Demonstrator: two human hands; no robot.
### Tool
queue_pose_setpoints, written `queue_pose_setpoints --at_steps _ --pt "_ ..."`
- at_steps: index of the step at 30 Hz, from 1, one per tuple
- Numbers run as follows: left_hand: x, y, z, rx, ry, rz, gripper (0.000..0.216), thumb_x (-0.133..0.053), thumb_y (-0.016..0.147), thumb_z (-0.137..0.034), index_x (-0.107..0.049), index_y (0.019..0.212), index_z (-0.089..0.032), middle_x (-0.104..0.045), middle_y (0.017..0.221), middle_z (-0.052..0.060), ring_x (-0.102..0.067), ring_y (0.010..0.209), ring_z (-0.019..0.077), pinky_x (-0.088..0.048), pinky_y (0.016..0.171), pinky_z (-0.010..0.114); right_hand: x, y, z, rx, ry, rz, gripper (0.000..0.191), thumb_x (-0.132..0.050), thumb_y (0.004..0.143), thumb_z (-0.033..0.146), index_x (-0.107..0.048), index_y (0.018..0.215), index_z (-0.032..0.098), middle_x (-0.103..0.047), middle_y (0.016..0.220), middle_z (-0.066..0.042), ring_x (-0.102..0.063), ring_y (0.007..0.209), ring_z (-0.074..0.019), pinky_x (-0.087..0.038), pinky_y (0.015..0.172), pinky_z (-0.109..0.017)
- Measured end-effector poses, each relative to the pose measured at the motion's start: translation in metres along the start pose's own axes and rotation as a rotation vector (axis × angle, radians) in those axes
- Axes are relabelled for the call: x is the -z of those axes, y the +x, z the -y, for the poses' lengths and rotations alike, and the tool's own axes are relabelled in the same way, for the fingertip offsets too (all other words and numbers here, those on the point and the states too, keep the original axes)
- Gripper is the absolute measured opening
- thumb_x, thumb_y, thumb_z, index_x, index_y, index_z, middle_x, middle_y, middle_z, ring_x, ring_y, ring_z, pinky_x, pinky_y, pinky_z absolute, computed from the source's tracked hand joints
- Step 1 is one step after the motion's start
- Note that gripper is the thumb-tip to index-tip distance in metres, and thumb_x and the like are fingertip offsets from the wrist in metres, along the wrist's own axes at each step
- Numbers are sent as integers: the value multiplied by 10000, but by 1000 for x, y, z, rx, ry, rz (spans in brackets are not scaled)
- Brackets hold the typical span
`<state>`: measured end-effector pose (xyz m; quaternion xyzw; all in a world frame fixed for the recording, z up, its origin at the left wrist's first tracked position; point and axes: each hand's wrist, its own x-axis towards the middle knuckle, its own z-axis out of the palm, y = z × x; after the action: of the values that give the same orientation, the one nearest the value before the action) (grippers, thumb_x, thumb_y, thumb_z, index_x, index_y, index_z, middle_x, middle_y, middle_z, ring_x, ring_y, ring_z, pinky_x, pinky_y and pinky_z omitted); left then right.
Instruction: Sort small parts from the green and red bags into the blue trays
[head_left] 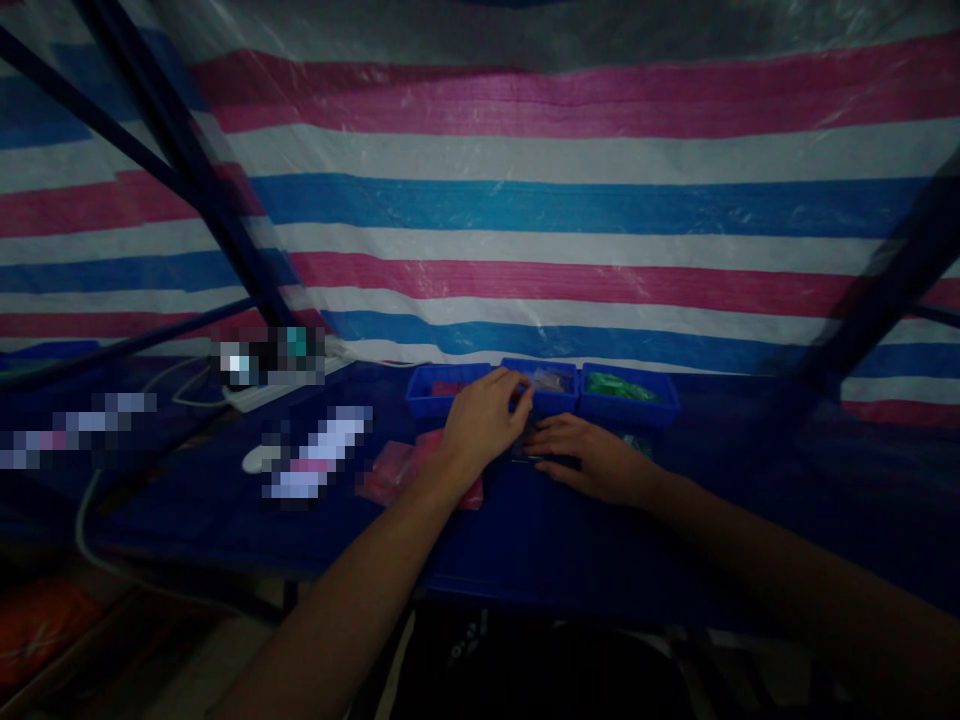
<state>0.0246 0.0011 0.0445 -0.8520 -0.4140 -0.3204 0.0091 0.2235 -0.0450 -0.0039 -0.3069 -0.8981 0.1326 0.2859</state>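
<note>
My left hand (486,418) is over the near side of the bins, its fingers curled and thumb meeting fingertip in a pinch. Whatever it may hold is too small and dark to make out. My right hand (589,455) lies low over the table, fingers stretched leftward and thumb apart. Under its fingertips is a thin dark flat item (523,458), hard to make out. Pink plastic packets (390,470) lie beside and partly behind my left forearm. Behind my hands are a left blue bin (420,405) with pink pieces, a middle bin (571,392) with clear packets, and a right bin (630,412) with green packets.
A white power strip (289,385) with cables stands at the back left of the blue table (225,520). A white rounded object (261,459) lies near a blurred-out strip (319,455). Dark metal posts (225,240) and striped sheeting (570,210) bound the space.
</note>
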Motion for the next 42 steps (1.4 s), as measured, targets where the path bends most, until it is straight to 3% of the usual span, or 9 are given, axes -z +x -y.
queue_pose_setpoints --at_steps 8,11,15,18,25,30,42 --pt "2 -7 -11 -134 -110 59 234 -471 1025 -285 -689 1054 -206 -712 1061 58 -659 1000 207 -528 896 356 2 -1 -5 -79 -173 -62 233 -624 887 159 -747 1056 263 -743 1032 -74 -660 995 -264 -506 942 -469" --pt "3 -10 -12 -188 -179 105 265 -434 1041 -268 -686 1090 -201 -711 1105 69 -651 1068 208 -519 960 366 6 -1 -7 -137 -183 -165 191 -612 887 160 -725 1014 248 -737 1004 -74 -670 971 -265 -510 918 -461" --pt "1 -12 -10 -182 -234 112 288 -538 1006 -332 -631 1255 -221 -680 1253 82 -616 1188 226 -485 1052 390 13 -3 -10 -303 71 -455 95 -649 900 250 -689 986 240 -733 977 -59 -695 915 -244 -537 881 -433" --pt "-2 -12 -8 -164 -251 134 252 -585 972 -285 -656 1207 -229 -711 1198 66 -650 1131 224 -502 1016 388 15 -4 -9 -401 400 -560 174 -708 878 371 -672 977 232 -725 939 -57 -707 867 -224 -574 819 -397" --pt "1 -12 -12 -73 -379 107 148 -560 965 -226 -696 1024 -211 -753 985 31 -696 902 184 -540 834 332 9 -4 -3 -431 728 -539 385 -834 752 404 -654 1050 239 -741 1030 -69 -723 976 -229 -596 897 -407" --pt "2 -13 -14 -73 -425 102 130 -576 946 -205 -696 994 -204 -752 957 23 -691 866 167 -534 811 312 7 -4 -9 -474 759 -542 377 -830 747 432 -663 1013 223 -763 942 -59 -748 843 -220 -614 853 -428" --pt "-7 -13 -6 24 -579 96 213 -558 982 -251 -653 1170 -219 -758 1042 46 -716 916 160 -579 836 313 10 -5 -11 -509 860 -602 348 -825 767 410 -687 1018 211 -769 914 -66 -731 771 -198 -615 776 -399"
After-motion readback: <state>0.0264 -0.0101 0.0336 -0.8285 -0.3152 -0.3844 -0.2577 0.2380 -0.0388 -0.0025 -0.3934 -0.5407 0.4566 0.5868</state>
